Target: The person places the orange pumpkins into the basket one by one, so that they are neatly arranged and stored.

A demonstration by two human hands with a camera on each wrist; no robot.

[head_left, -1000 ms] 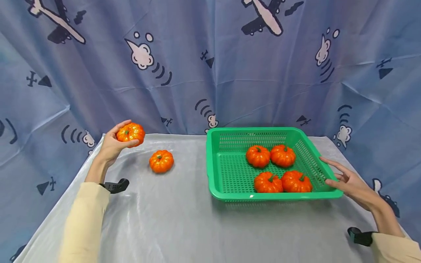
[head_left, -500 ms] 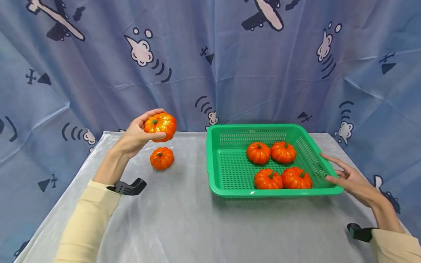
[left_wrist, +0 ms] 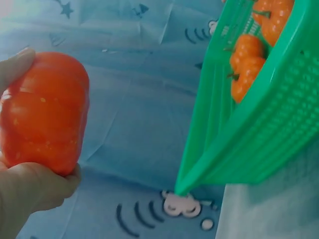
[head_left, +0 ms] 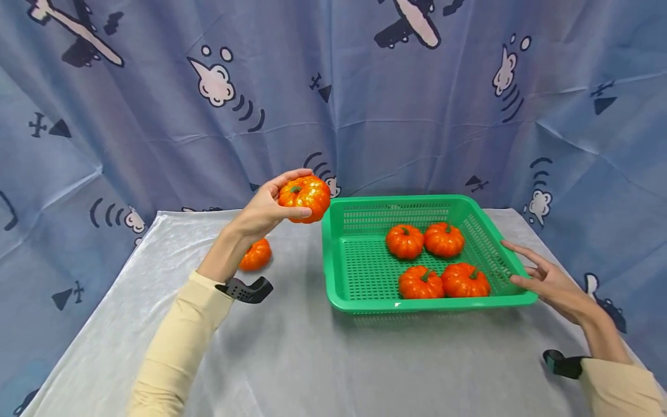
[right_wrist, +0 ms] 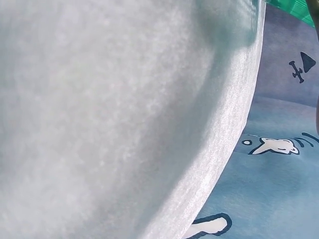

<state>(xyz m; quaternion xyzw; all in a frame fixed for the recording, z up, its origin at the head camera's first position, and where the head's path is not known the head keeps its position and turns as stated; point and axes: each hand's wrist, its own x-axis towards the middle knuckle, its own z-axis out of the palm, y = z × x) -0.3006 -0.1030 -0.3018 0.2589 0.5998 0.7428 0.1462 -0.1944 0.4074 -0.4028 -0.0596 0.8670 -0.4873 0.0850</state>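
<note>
My left hand [head_left: 263,209] grips a small orange pumpkin [head_left: 312,194] with a green stem, thumb on the near side and fingers behind it. It is held up off the table, just left of the green basket's [head_left: 359,305] back left corner. In the left wrist view the pumpkin [left_wrist: 47,112] sits between thumb and fingers. My right hand [head_left: 557,286] rests its outstretched index finger and thumb against the basket's right rim. Inside the basket lie several pumpkins [head_left: 405,242], in two pairs toward the right. Another pumpkin [head_left: 256,255] stands on the table, partly hidden behind my left wrist.
A pale grey cloth [head_left: 292,359] covers the table. Close behind it hangs a blue curtain [head_left: 391,98] printed with planes and clouds. The right wrist view shows mostly the tablecloth [right_wrist: 99,124] and its edge, with a bit of green basket [right_wrist: 299,9] at the top.
My left hand has carried the pumpkin rightward, from the far left across above the loose pumpkin to beside the basket. The right hand stays at the basket rim.
</note>
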